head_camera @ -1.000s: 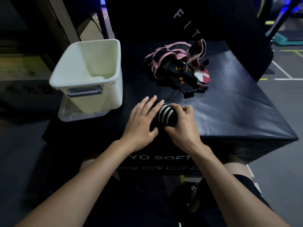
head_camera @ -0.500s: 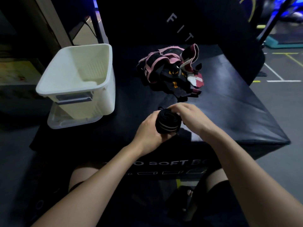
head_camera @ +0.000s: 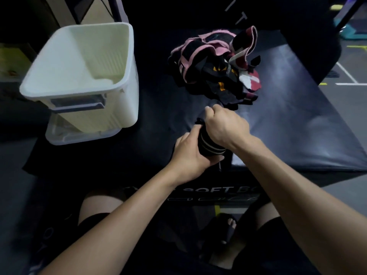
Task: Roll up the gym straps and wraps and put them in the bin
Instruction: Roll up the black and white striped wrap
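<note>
Two hands are wrapped around one rolled wrap [head_camera: 208, 148] above the near edge of the black soft box [head_camera: 288, 116]. At the box's left stands the white bin [head_camera: 123, 92], set on a clear lid [head_camera: 59, 135]. Behind the hands, a tangled pile of straps [head_camera: 216, 68] is left lying on the box. The roll's lower end is gripped by the left hand [head_camera: 190, 155], its top by the curled right hand [head_camera: 226, 126].
</note>
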